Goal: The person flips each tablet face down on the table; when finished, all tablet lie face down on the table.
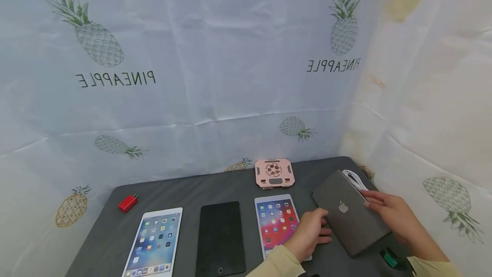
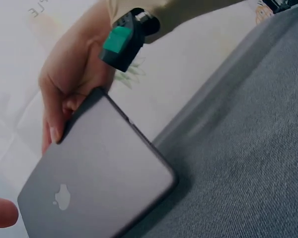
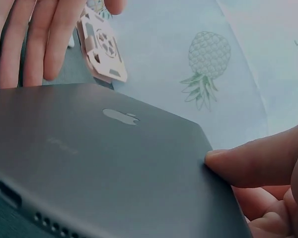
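Note:
My right hand (image 1: 392, 215) pinches a grey tablet (image 1: 334, 215) by its right edge, thumb on the back cover. The tablet is tilted, its back with the apple logo facing up, and its screen is hidden. To its left, my left hand (image 1: 309, 234) has its fingers extended towards the tablet's left edge and overlaps a white-framed tablet (image 1: 269, 213) with a lit screen. In the right wrist view the left hand's fingers (image 3: 37, 44) are spread out beyond the grey tablet's far edge.
A coiled white cable (image 1: 354, 179) lies behind the grey tablet. A pink fan-like stand (image 1: 274, 173) sits at the table's back. Leftward are a black tablet (image 1: 221, 238), another lit white tablet (image 1: 153, 243) and a red charger plug (image 1: 128, 203). Patterned cloth (image 1: 230, 54) hangs behind.

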`<state>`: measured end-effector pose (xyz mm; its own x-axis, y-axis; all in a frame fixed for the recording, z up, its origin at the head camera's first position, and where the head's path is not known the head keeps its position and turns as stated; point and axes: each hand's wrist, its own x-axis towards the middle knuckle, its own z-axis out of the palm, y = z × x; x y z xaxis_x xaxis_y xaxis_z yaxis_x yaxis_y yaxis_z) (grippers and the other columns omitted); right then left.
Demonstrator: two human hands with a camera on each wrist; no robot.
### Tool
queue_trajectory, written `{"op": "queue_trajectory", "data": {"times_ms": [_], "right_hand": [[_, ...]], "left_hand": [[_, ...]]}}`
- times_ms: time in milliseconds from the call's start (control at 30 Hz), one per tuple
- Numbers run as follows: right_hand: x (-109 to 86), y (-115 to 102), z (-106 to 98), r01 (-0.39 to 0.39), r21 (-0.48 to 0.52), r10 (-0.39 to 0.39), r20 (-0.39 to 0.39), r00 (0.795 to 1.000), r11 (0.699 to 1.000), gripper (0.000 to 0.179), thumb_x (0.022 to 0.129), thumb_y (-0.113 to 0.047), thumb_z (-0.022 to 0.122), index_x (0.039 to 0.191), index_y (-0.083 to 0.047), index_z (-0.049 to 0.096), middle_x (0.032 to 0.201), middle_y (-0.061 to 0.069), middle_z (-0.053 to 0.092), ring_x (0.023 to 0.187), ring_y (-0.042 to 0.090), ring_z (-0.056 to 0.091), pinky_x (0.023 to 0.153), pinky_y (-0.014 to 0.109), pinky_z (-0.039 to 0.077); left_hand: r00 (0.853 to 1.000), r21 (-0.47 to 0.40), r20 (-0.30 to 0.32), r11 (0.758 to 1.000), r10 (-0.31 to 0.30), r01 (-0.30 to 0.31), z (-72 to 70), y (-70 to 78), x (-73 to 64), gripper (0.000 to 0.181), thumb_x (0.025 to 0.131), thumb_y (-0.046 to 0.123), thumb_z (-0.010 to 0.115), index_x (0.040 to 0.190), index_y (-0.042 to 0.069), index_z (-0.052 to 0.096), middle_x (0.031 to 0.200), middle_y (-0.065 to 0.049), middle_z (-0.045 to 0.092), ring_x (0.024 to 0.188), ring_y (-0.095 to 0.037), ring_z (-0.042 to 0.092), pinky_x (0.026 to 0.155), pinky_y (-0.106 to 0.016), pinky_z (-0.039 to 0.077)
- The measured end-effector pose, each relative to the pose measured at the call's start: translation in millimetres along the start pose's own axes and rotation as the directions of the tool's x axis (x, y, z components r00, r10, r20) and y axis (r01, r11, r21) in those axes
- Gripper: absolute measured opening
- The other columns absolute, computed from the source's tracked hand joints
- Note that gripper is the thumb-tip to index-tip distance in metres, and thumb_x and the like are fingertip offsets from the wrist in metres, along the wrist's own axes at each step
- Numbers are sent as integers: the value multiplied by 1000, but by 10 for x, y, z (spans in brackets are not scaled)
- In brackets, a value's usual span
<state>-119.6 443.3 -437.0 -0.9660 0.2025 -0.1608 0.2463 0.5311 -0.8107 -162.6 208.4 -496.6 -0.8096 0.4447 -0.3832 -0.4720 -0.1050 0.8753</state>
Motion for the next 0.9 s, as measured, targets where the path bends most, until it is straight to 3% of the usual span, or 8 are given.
{"op": "queue_trajectory", "data": {"times_ms": [100,200,367,500,700,767,900], "right_hand": [[-15,66,17,-50,138,45,40,998,989,61,114,-21,53,162,11,34,148,31,63,96,2,74,79,37,66],[-7,120,34,-72,183,63,53,997,981,61,114,-18,51,163,12,31,150,31,61,98,1,74,80,37,66],[64,168,69,-35,65,34,18,999,997,56,112,-13,52,158,16,38,144,32,65,93,-1,70,77,31,61],[130,208,116,-22,-24,21,-6,1000,999,54,108,-11,60,151,18,46,132,32,71,88,9,72,71,31,59],[194,297,183,-15,-230,3,-49,999,973,59,98,-17,76,141,18,57,130,40,68,113,42,73,81,35,59],[199,324,206,-20,-246,8,-48,999,969,59,97,-18,76,139,18,58,129,40,68,119,50,69,82,39,60],[202,356,251,-32,-228,26,-30,999,973,58,98,-19,74,140,19,57,129,40,67,118,49,69,83,44,61]], "left_hand": [[1000,-35,11,999,-21,21,15,-13,-9,52,100,26,60,134,-11,50,118,-25,59,100,-44,70,97,-65,60],[1000,-82,0,996,-30,30,39,-20,-8,44,98,26,62,126,-7,51,112,-22,56,94,-42,68,96,-64,61],[998,-84,-45,996,-43,39,53,-12,-8,43,97,26,64,126,-5,55,116,-19,56,94,-36,64,93,-59,63],[995,-52,-86,998,-41,36,48,7,-20,43,97,23,64,129,-6,60,119,-16,59,94,-33,60,92,-57,63],[993,-42,-112,999,-29,25,55,30,-43,40,97,23,65,126,-5,64,110,-15,61,92,-32,60,90,-55,64],[994,-37,-104,999,-35,31,46,24,-42,42,97,24,65,127,-5,63,108,-16,60,93,-32,61,92,-55,64],[995,-12,-87,999,-46,45,10,8,-35,45,98,26,65,130,-5,62,107,-17,59,96,-33,63,94,-54,64]]}}
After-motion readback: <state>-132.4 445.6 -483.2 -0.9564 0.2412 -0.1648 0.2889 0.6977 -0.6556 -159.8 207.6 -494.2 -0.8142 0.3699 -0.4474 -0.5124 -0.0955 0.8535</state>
